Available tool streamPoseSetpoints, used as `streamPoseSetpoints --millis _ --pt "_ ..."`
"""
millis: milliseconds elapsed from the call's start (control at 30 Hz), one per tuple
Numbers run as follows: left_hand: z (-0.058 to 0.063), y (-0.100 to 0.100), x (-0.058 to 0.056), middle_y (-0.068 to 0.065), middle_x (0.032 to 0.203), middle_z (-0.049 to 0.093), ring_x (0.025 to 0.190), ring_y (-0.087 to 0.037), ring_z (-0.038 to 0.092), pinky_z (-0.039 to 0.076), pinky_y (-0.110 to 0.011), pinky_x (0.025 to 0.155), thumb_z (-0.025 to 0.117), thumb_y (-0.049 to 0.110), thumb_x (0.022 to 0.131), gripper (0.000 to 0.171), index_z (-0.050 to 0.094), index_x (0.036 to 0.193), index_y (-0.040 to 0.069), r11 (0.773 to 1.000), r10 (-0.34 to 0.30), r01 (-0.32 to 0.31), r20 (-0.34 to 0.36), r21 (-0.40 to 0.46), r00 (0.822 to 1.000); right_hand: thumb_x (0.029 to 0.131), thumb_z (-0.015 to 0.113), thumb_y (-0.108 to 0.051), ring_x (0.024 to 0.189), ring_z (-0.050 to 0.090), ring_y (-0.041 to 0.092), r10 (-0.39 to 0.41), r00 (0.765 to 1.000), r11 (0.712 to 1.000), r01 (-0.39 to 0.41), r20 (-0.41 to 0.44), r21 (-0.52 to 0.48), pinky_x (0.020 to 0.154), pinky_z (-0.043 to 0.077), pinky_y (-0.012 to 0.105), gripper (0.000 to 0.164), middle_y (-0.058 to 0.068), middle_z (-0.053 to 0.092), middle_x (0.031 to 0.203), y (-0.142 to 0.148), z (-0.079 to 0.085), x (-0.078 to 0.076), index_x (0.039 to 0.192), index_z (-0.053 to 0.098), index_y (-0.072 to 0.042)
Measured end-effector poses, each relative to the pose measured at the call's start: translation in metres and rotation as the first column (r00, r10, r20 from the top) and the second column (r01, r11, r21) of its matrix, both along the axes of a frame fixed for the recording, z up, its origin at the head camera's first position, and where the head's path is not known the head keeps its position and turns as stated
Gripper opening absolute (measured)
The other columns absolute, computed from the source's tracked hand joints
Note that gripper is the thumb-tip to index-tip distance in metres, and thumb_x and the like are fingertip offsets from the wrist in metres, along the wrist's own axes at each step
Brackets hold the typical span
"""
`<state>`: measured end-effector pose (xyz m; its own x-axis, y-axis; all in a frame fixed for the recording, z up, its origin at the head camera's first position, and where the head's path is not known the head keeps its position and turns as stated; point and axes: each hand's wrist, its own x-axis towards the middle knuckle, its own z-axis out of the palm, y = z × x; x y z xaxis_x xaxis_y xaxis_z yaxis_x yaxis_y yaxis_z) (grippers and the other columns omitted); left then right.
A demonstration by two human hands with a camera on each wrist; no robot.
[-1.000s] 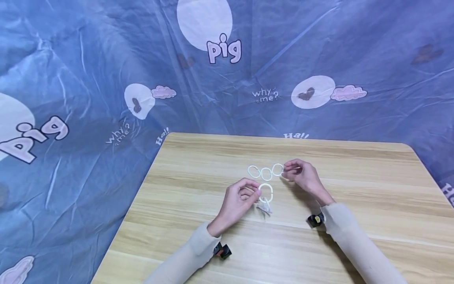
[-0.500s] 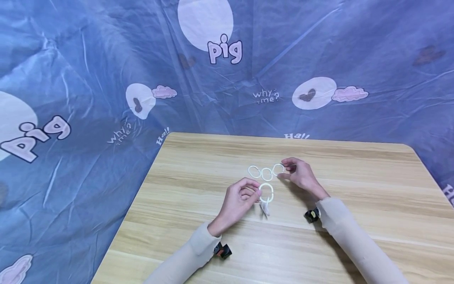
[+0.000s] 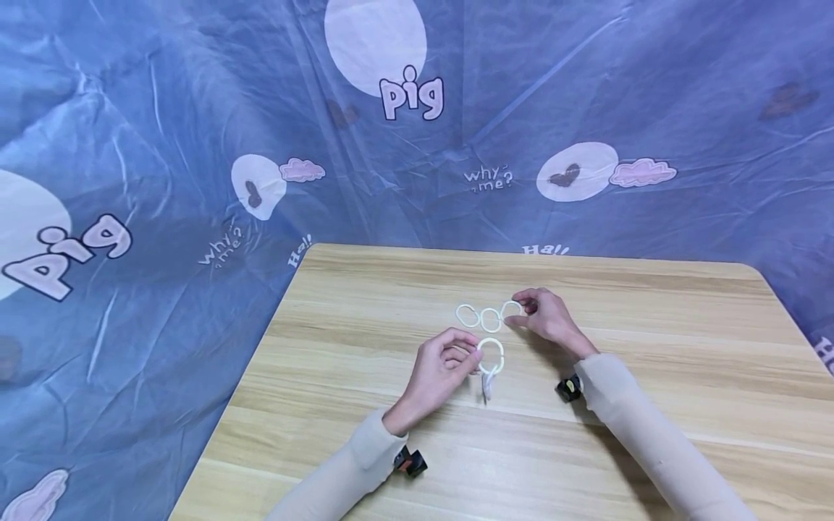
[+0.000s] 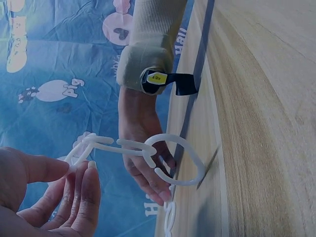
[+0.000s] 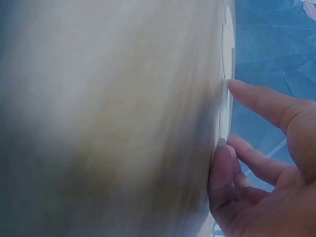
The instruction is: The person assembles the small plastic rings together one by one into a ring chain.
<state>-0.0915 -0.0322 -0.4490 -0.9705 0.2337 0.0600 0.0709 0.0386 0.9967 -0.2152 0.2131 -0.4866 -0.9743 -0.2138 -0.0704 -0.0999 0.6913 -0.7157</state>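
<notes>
My left hand (image 3: 443, 369) pinches a short chain of white plastic links above the table. One C-shaped link (image 3: 491, 340) stands up from the fingertips, and another link (image 3: 489, 383) hangs below it. In the left wrist view an open ring (image 4: 196, 160) dangles at the far end of this chain. A second row of white links lies flat on the table: a left link (image 3: 459, 313), a middle link (image 3: 482, 321) and a right link (image 3: 510, 302). My right hand (image 3: 546, 315) holds that right link by opposite edges, between thumb and fingertips.
The wood-grain table (image 3: 365, 289) has its far edge against a blue printed curtain (image 3: 495, 87). A black wrist camera (image 3: 409, 462) sits at the left cuff, and another black camera (image 3: 569, 388) is under the right cuff.
My right hand has moved left, bringing its thumb and fingertips onto the right link. The hanging link has swung under my left hand, which stays nearly in place.
</notes>
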Motion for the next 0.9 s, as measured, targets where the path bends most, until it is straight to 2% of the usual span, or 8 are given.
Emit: streamPoseSetpoints --millis 167,367,567,767,900 --pt "0.000 0.001 0.000 -0.025 0.103 0.070 0.077 -0.004 0.070 0.068 -0.031 0.076 0.071 0.002 0.096 0.020 0.067 0.115 -0.004 1.000 -0.002 0.002 -0.006 0.007 1.000 0.084 0.087 -0.021 0.099 0.065 0.031 0.002 1.000 1.000 -0.002 -0.006 0.016 0.085 0.055 0.032 0.052 0.022 0.067 0.115 0.000 0.000 -0.002 0.126 0.068 0.002" --pt "0.000 0.001 0.000 -0.024 0.103 0.071 0.077 -0.005 0.070 0.068 -0.028 0.075 0.071 0.003 0.096 0.020 0.068 0.115 -0.003 1.000 0.006 -0.006 -0.011 -0.005 1.000 0.081 0.089 -0.017 0.093 0.063 0.026 0.005 1.000 1.000 -0.005 0.008 -0.010 0.080 0.052 0.026 0.050 0.020 0.067 0.108 0.002 0.002 0.000 0.120 0.065 0.003" --pt "-0.003 -0.001 0.001 -0.023 0.104 0.071 0.078 -0.005 0.070 0.068 -0.030 0.077 0.071 0.005 0.096 0.022 0.068 0.116 -0.002 1.000 -0.004 0.004 -0.010 -0.013 1.000 0.081 0.089 -0.015 0.091 0.062 0.022 0.000 1.000 1.000 0.001 0.020 -0.030 0.076 0.052 0.020 0.050 0.018 0.066 0.105 0.004 0.002 0.010 0.119 0.062 0.002" --pt "-0.006 -0.005 0.003 -0.022 0.103 0.071 0.077 -0.005 0.070 0.068 -0.031 0.077 0.072 0.006 0.097 0.021 0.068 0.116 -0.001 0.999 -0.011 0.011 -0.004 -0.030 1.000 0.081 0.090 -0.018 0.091 0.062 0.023 0.007 0.999 1.000 -0.006 0.038 -0.028 0.077 0.052 0.022 0.053 0.016 0.067 0.103 0.003 0.004 0.021 0.121 0.061 0.001" --pt "-0.008 -0.006 0.004 -0.022 0.103 0.072 0.078 -0.008 0.072 0.068 -0.040 0.079 0.072 0.006 0.097 0.021 0.068 0.116 -0.002 0.999 -0.010 0.010 0.003 -0.035 1.000 0.081 0.089 -0.019 0.091 0.064 0.024 0.010 1.000 1.000 -0.009 0.029 -0.017 0.078 0.053 0.026 0.053 0.017 0.069 0.102 0.003 0.005 0.027 0.122 0.062 0.001"
